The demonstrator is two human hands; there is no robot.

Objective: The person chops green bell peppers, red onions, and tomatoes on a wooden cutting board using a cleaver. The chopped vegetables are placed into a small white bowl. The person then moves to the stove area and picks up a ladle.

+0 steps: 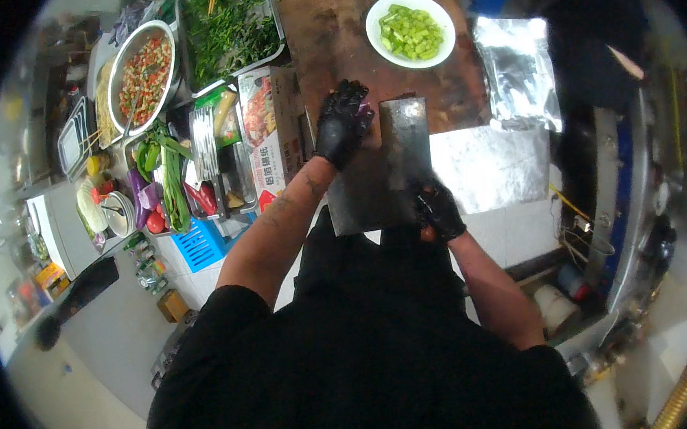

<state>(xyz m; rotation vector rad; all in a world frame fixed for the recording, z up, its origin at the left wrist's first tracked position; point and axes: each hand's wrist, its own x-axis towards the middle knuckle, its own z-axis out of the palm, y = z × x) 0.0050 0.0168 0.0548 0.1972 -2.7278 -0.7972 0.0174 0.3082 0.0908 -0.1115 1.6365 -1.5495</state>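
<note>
My left hand (342, 126), in a black glove, has its fingers curled over a small purple vegetable piece (365, 111), perhaps red onion, mostly hidden by the glove. My right hand (440, 209), also gloved in black, grips the handle of a cleaver (406, 138). Its broad metal blade points away from me, just right of the purple piece and apart from my left fingers. Under both is a dark, stained wooden cutting board (327, 26). Farther back on it stands a white plate (374, 37) holding chopped green vegetable pieces (412, 32).
Left of the board are a foil carton (260, 136), a metal tray of greens (230, 34), a steel bowl of diced vegetables (145, 78) and a tray with scallions (174, 186) and eggplant (137, 186). Aluminium foil (518, 70) lies right. A dark-clothed person (584, 28) stands far right.
</note>
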